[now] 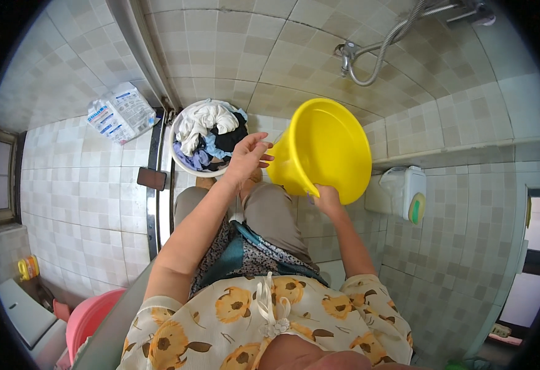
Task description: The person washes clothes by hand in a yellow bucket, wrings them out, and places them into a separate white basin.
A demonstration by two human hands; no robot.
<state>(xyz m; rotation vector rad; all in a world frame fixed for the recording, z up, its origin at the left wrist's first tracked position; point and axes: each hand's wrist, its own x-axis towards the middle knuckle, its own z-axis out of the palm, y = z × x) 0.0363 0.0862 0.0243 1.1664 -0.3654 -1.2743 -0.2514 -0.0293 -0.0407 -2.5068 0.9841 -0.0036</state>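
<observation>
A large yellow plastic basin (339, 148) is tilted on its side before me, its mouth facing right. My right hand (329, 200) grips its near rim. To the left of the basin, my left hand (251, 157) is raised with its fingers apart, close to the basin's outer wall; whether the fingertips touch it I cannot tell. Beyond my left hand stands a round white basin (173, 157) heaped with clothes (207, 125): white, black, light blue and purple pieces.
A dark phone (151, 179) lies by the raised door sill (153, 222). A printed plastic package (122, 113) is on the floor beyond it. A white lidded bin (415, 185) stands at right, a shower hose (381, 60) hangs above, and a pink tub (87, 319) is at lower left.
</observation>
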